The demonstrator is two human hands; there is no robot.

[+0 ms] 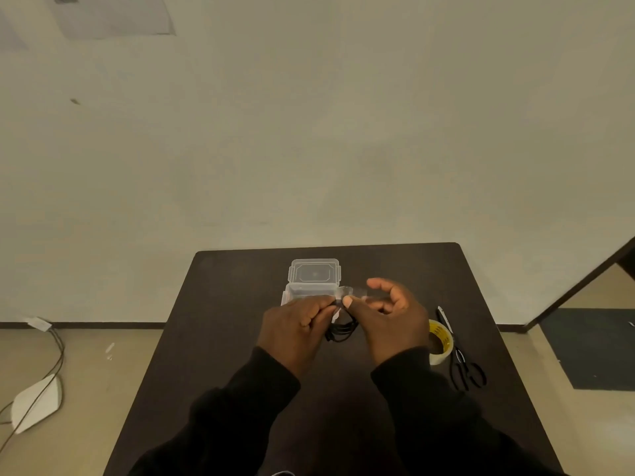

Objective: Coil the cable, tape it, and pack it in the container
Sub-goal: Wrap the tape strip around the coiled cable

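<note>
- On the floor at the far left, a white flat object lies with dark cords running past it toward a small white box by the wall.
- The dark bench stands against a pale wall, and everything for the task sits on or above it.
- A clear plastic container rests toward the far middle of the bench, its hinged lid open and tipped back toward the wall.
- The left hand, in a black sleeve, is held just in front of the container; its fingers are closed in a pinch on the top of the coiled black cable.
- The cable hangs as a small bundle of loops between the two hands, above the bench and outside the container.
- A strip of clear tape sits at the top of the coil where the hands meet; its free end stretches to the right.
- The right hand has its thumb pressed against the coil beside the left fingers, while its other fingers curl loosely open, holding the far end of the strip.
- A roll of tape with a yellow core lies just right of the right wrist, partly hidden by it.
- Black-handled scissors lie beside the roll, blades pointing toward the wall.
</note>
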